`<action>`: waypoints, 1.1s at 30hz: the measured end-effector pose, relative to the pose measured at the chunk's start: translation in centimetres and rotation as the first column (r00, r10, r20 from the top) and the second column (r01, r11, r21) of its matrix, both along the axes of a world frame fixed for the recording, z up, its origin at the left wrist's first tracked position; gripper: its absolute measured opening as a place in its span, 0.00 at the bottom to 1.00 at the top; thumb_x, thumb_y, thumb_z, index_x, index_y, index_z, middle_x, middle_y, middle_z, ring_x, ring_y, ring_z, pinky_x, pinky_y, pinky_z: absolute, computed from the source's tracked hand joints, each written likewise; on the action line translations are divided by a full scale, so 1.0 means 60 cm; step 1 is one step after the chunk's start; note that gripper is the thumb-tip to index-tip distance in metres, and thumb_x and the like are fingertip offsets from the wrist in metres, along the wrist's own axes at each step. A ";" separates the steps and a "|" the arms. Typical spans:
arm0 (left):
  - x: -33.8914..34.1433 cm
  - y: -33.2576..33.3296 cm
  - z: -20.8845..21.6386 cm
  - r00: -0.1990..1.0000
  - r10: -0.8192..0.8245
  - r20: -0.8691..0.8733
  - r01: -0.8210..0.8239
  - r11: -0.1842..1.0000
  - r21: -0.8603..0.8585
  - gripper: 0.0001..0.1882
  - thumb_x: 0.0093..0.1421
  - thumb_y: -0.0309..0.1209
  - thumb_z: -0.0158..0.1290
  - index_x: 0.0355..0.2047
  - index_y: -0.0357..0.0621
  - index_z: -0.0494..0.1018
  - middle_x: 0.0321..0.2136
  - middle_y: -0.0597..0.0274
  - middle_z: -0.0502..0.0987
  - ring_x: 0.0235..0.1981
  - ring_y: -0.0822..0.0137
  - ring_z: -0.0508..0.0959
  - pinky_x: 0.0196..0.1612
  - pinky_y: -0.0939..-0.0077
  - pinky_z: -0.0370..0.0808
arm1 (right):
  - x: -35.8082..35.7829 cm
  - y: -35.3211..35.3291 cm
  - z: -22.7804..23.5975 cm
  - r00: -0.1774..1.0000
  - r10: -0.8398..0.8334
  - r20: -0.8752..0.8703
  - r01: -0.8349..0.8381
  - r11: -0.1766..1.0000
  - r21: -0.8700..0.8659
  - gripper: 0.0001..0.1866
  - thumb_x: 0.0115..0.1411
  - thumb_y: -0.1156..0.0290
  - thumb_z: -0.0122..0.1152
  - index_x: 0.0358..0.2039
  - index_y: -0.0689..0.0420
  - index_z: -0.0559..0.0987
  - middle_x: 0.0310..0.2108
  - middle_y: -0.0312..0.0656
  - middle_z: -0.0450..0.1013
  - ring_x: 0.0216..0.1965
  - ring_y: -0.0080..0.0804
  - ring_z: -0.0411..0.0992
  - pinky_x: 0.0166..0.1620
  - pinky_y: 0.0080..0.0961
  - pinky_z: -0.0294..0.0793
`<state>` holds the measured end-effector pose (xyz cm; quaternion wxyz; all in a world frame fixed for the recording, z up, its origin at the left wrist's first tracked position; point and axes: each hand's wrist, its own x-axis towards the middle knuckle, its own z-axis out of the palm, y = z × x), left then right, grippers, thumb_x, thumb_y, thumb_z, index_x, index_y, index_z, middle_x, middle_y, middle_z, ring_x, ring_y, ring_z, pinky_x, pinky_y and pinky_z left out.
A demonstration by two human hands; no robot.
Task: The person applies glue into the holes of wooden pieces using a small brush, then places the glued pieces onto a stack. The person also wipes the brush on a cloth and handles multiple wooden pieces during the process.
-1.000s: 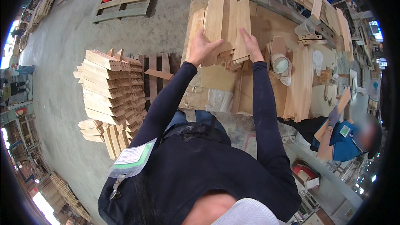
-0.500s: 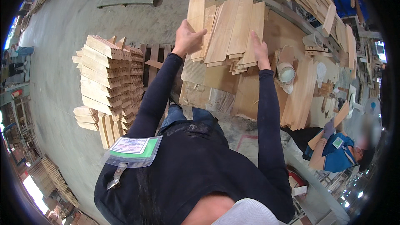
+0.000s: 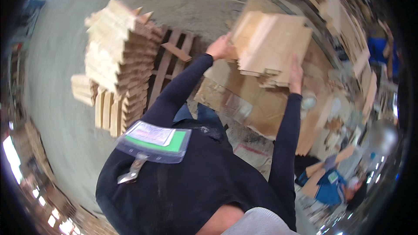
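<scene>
A stack of pale, flat wooden boards (image 3: 272, 43) sits between my two hands above the cardboard-covered work surface (image 3: 244, 82). At the stack's left side, my left hand (image 3: 222, 47) is closed on the edge. Against the right side is my right hand (image 3: 296, 75), gripping that edge with its fingers pointing away from me. The boards' near ends are uneven, with a few shorter pieces showing underneath. Motion blur softens the picture, and the fingertips of my left hand are partly hidden.
On the left stands a tall pile of notched wooden pieces (image 3: 115, 56), beside a slatted pallet (image 3: 167, 65) with a loose board (image 3: 176, 52). More boards (image 3: 324, 0) lie at far right. A co-worker (image 3: 331, 187) in blue holds wood at lower right.
My left hand has brought its raised board down against the others, making a closer stack. In the picture, the stack and both hands have shifted right and lower as the view turned.
</scene>
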<state>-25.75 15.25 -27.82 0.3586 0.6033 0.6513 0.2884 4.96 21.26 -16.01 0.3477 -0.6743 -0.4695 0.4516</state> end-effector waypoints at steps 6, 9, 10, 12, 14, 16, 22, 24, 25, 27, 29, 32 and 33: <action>-0.096 -0.160 0.070 0.945 0.213 0.247 -0.194 0.976 -0.098 0.24 0.55 0.39 0.53 0.47 0.35 0.71 0.42 0.44 0.76 0.45 0.51 0.75 0.49 0.62 0.71 | 0.068 0.008 -0.035 0.992 0.012 0.122 -0.005 0.998 -0.058 0.36 0.62 0.45 0.49 0.56 0.66 0.67 0.55 0.45 0.66 0.53 0.32 0.66 0.57 0.26 0.62; -0.189 -0.268 0.085 0.881 0.395 0.262 -0.386 0.919 -0.087 0.20 0.58 0.36 0.52 0.47 0.37 0.71 0.40 0.49 0.77 0.42 0.59 0.78 0.45 0.69 0.74 | 0.040 0.021 -0.016 0.964 -0.003 0.265 0.033 0.994 -0.106 0.41 0.58 0.40 0.50 0.56 0.67 0.67 0.54 0.50 0.67 0.52 0.36 0.67 0.57 0.29 0.62; -0.225 -0.299 0.097 0.863 0.428 0.270 -0.421 0.903 -0.087 0.19 0.58 0.36 0.52 0.47 0.37 0.72 0.40 0.50 0.78 0.41 0.61 0.78 0.44 0.70 0.74 | 0.029 0.006 0.006 0.950 -0.021 0.312 0.062 0.990 -0.123 0.42 0.58 0.38 0.49 0.56 0.68 0.67 0.54 0.51 0.68 0.52 0.38 0.67 0.56 0.29 0.62; -0.303 -0.371 0.095 0.788 0.576 0.215 -0.591 0.807 0.006 0.16 0.56 0.34 0.51 0.42 0.39 0.75 0.36 0.52 0.79 0.34 0.61 0.79 0.38 0.72 0.75 | 0.011 0.010 0.020 0.910 0.018 0.414 0.031 0.993 -0.111 0.44 0.57 0.36 0.49 0.55 0.69 0.68 0.53 0.53 0.68 0.52 0.41 0.67 0.56 0.31 0.62; -0.394 -0.431 0.107 0.743 0.667 0.063 -0.669 0.741 0.050 0.18 0.56 0.35 0.51 0.43 0.38 0.74 0.33 0.51 0.79 0.31 0.61 0.79 0.37 0.71 0.75 | 0.033 0.020 0.007 0.854 0.050 0.519 -0.030 0.998 -0.046 0.46 0.56 0.34 0.48 0.53 0.71 0.68 0.53 0.55 0.68 0.52 0.44 0.67 0.55 0.33 0.63; -0.495 -0.490 0.060 0.597 0.802 0.032 -0.801 0.598 -0.035 0.22 0.55 0.37 0.53 0.47 0.36 0.71 0.38 0.48 0.77 0.34 0.61 0.78 0.40 0.70 0.74 | 0.019 0.015 0.027 0.742 0.063 0.668 -0.073 0.997 -0.013 0.42 0.59 0.38 0.46 0.52 0.71 0.69 0.53 0.57 0.68 0.52 0.46 0.67 0.55 0.34 0.64; -0.808 -0.601 -0.022 0.448 0.874 -0.188 -0.892 0.451 -0.032 0.46 0.47 0.48 0.61 0.58 0.28 0.57 0.55 0.35 0.64 0.55 0.49 0.66 0.58 0.64 0.63 | 0.040 -0.063 0.029 0.786 -0.181 0.591 -0.065 0.927 0.370 0.27 0.66 0.57 0.45 0.53 0.71 0.67 0.50 0.61 0.68 0.52 0.48 0.68 0.54 0.34 0.67; -0.879 -0.611 -0.066 0.364 0.923 -0.127 -0.923 0.340 -0.180 0.49 0.45 0.51 0.62 0.58 0.28 0.56 0.54 0.37 0.65 0.53 0.52 0.69 0.53 0.65 0.67 | 0.016 -0.134 0.043 0.751 -0.211 0.626 -0.067 0.918 0.390 0.25 0.67 0.60 0.45 0.54 0.70 0.66 0.49 0.62 0.68 0.51 0.48 0.69 0.54 0.33 0.67; -0.895 -0.607 -0.090 0.324 0.941 -0.100 -0.921 0.290 -0.261 0.51 0.44 0.52 0.63 0.58 0.28 0.55 0.53 0.39 0.66 0.51 0.54 0.70 0.51 0.66 0.69 | 0.022 -0.172 0.041 0.705 -0.204 0.679 -0.094 0.922 0.375 0.25 0.67 0.61 0.45 0.54 0.70 0.65 0.49 0.62 0.68 0.50 0.48 0.69 0.53 0.33 0.67; -0.903 -0.589 -0.058 0.340 0.939 0.042 -0.813 0.316 -0.489 0.49 0.42 0.52 0.64 0.57 0.35 0.58 0.47 0.49 0.70 0.41 0.63 0.73 0.34 0.69 0.72 | 0.014 -0.246 0.045 0.627 -0.131 0.768 -0.173 0.938 0.301 0.24 0.67 0.62 0.46 0.55 0.70 0.64 0.49 0.61 0.68 0.50 0.47 0.69 0.53 0.33 0.68; -0.892 -0.574 -0.039 0.293 0.933 0.211 -0.796 0.360 -0.486 0.44 0.42 0.49 0.65 0.56 0.43 0.60 0.42 0.54 0.71 0.34 0.65 0.75 0.28 0.73 0.72 | -0.007 -0.324 0.058 0.555 0.010 0.832 -0.268 0.949 0.168 0.24 0.67 0.63 0.46 0.55 0.70 0.63 0.50 0.61 0.67 0.50 0.47 0.69 0.52 0.33 0.68; -0.914 -0.592 -0.065 0.219 0.910 0.351 -0.697 0.398 -0.597 0.36 0.43 0.46 0.64 0.51 0.47 0.66 0.34 0.62 0.74 0.32 0.72 0.75 0.27 0.77 0.73 | -0.032 -0.400 0.051 0.537 0.161 0.828 -0.379 0.923 0.066 0.25 0.66 0.63 0.47 0.57 0.69 0.62 0.51 0.60 0.66 0.50 0.46 0.69 0.51 0.32 0.69; -0.934 -0.595 -0.087 0.238 0.907 0.348 -0.611 0.419 -0.672 0.30 0.43 0.47 0.64 0.46 0.49 0.71 0.32 0.67 0.75 0.32 0.76 0.75 0.31 0.79 0.74 | -0.061 -0.429 0.053 0.558 0.198 0.806 -0.345 0.939 0.008 0.25 0.66 0.63 0.47 0.57 0.68 0.62 0.51 0.59 0.66 0.50 0.45 0.68 0.52 0.32 0.69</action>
